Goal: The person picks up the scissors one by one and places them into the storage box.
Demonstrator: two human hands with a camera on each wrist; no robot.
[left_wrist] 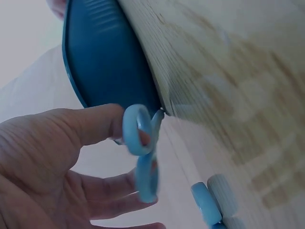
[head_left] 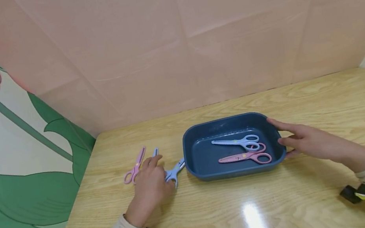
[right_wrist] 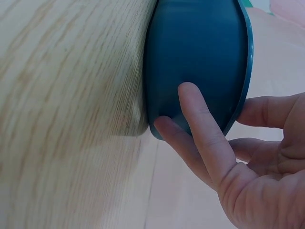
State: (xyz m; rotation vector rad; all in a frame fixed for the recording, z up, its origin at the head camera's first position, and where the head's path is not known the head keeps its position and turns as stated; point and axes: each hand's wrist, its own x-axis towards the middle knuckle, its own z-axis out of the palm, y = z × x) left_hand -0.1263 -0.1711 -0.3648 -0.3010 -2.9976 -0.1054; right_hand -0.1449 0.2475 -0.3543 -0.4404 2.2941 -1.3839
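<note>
My left hand (head_left: 152,184) pinches the handle end of a light blue pair of scissors (head_left: 177,169) between thumb and fingers. Their covered blades point toward the left end of a dark blue plastic container (head_left: 226,175). The left wrist view shows the handle rings (left_wrist: 147,179) at the fingertips. Beyond that hand lie a pink-purple pair of scissors (head_left: 137,165) and another blue pair (head_left: 155,152), partly hidden by the hand. Spread, fairly straight fingers of my right hand (head_left: 306,141) touch the container's right end and rim. Inside rest blue scissors (head_left: 238,142) and pink scissors (head_left: 246,156), overlapping at the handles.
The container stands on a wood-grain table (head_left: 212,213). A pink cloth-like backdrop (head_left: 172,51) rises along the table's far edge. On the left is a wall painted with a tulip and green leaves (head_left: 14,204). Black wrist devices (head_left: 361,193) are strapped at the sleeves.
</note>
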